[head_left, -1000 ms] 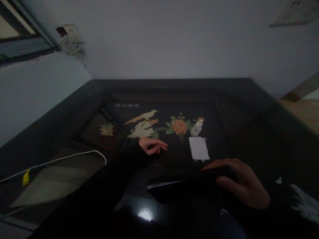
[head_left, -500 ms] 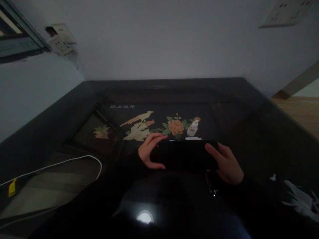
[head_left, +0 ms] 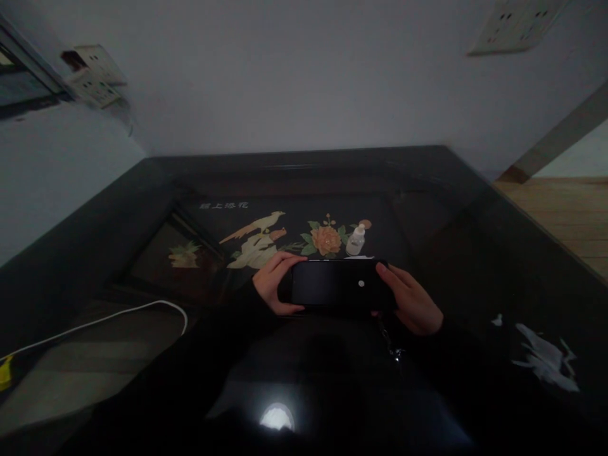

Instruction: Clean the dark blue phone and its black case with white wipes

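Between my hands a black smartphone (head_left: 327, 285) is held sideways, low over the dark glossy table (head_left: 304, 180). Its screen is dark except for a small pale round mark towards the right end. My left hand (head_left: 275, 282) grips the phone's left end, fingers along the top edge and thumb below. My right hand (head_left: 413, 301) is wrapped round the right end, its thumb on the upper corner. A short chain strap (head_left: 390, 345) dangles from the phone below my right hand. Just behind the phone stands a small white dropper bottle (head_left: 356, 240), with a white scrap partly hidden beside it.
Crumpled white tissue scraps (head_left: 546, 361) lie at the right. A white cable (head_left: 128, 310) with a yellow tag (head_left: 6, 373) curves across the left. Bird and flower inlay (head_left: 326, 240) decorates the tabletop. Wall sockets (head_left: 515, 28) are at upper right and upper left.
A small round mark now shows on the phone's screen, which was fully dark before. The whole view has shifted slightly, so things appear further left. Both hands keep their hold.
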`<action>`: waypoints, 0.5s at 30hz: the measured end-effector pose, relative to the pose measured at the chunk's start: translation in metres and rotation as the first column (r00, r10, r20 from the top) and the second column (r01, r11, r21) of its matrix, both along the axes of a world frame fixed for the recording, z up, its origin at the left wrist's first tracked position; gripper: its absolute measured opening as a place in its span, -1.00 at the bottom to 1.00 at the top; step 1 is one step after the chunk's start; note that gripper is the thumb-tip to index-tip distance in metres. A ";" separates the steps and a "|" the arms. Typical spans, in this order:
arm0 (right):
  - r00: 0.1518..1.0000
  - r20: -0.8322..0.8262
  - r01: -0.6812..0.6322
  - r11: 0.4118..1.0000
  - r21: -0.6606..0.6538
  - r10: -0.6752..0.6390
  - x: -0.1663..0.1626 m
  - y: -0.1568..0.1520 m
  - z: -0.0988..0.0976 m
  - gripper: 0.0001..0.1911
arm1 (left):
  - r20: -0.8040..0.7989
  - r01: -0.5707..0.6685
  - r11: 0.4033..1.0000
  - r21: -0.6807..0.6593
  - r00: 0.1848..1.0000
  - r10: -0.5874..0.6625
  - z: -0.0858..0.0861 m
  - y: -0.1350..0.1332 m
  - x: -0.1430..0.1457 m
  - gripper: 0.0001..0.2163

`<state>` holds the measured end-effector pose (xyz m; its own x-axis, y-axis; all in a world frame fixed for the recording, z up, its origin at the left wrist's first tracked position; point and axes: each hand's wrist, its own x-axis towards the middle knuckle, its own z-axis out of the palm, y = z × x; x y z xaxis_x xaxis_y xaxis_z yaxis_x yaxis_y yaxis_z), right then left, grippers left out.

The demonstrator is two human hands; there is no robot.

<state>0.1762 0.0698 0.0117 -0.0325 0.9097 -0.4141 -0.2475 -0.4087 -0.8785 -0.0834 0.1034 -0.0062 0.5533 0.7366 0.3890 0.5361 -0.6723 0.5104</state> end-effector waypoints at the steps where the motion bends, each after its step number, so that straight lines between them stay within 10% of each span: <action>1: 1.000 -0.020 -0.005 1.000 -0.016 0.005 0.001 0.000 0.000 -0.60 | -0.004 0.007 1.000 -0.012 1.000 -0.007 0.000 0.001 -0.001 -0.30; 15: 0.999 -0.022 -0.022 1.000 0.010 0.022 -0.001 0.001 -0.007 -0.54 | 0.084 0.193 0.980 -0.051 0.978 -0.189 0.022 0.007 -0.015 -0.23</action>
<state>0.1755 0.0706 0.0052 -0.0620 0.9126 -0.4041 -0.2581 -0.4058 -0.8768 -0.0986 0.1104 0.0156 0.6555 0.6428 0.3964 0.3573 -0.7264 0.5871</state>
